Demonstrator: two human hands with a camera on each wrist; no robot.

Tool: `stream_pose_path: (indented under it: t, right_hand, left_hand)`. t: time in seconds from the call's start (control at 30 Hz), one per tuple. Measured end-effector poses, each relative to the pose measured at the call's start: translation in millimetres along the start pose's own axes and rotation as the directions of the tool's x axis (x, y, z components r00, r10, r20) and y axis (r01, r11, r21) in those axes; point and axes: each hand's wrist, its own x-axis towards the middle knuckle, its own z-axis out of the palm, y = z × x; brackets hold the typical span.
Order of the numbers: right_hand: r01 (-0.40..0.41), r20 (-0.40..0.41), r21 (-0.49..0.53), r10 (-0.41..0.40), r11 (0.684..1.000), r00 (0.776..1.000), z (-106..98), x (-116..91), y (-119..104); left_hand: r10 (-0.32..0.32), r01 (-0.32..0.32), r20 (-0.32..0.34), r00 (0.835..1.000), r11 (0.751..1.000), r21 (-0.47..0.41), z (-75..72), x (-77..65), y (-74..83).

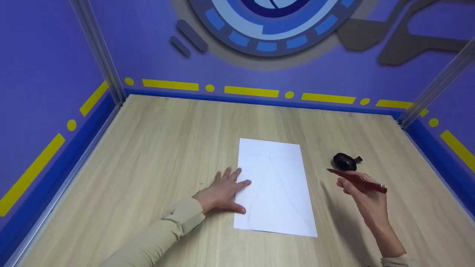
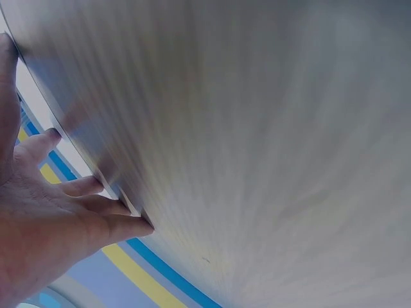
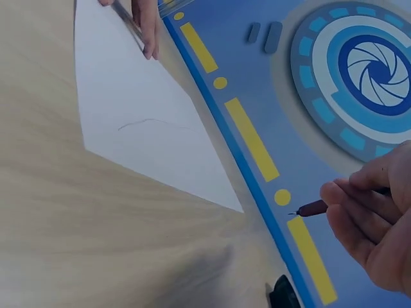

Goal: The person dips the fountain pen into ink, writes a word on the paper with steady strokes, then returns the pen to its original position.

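Observation:
A white sheet of paper (image 1: 278,193) lies on the wooden table, with faint thin lines drawn on it, two of them slanting down from a point near the top. My left hand (image 1: 222,191) rests on its left edge with spread fingers, the thumb and fingertips overlapping the paper. In the left wrist view the left hand (image 2: 58,212) is seen low along the tabletop. My right hand (image 1: 367,196) pinches a dark red pen (image 1: 362,181), held above the table to the right of the paper, its tip pointing left. The thin tip shows in the right wrist view.
Just beyond the right hand sits a small black rounded object (image 1: 344,162) with a short tab; its kind is unclear. The wooden table (image 1: 167,141) is bounded by purple-blue panels (image 1: 148,48) with yellow marks at the back and both sides. Metal posts (image 1: 100,48) stand at the corners.

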Motion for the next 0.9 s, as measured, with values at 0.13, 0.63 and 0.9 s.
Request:
stream_pose_path:
  t: [0.13,0.63,0.9]
  right_hand:
    - [0.167,0.073,-0.076,-0.162,0.983,0.984,-2,-4,1]
    - [0.327,0.161,-0.678,-0.301,0.659,0.94,-12,-12,-4]
    - [0.282,0.113,-0.71,-0.291,0.645,0.95,-19,-14,-3]
  left_hand:
    - [0.004,-0.004,0.0,1.0,1.0,0.012,-0.8,0.5,0.1]
    - [0.017,-0.016,-0.005,1.0,0.999,0.032,-0.3,3.0,-0.2]
    - [0.009,-0.009,-0.004,1.0,1.0,0.004,-1.0,0.3,-0.2]
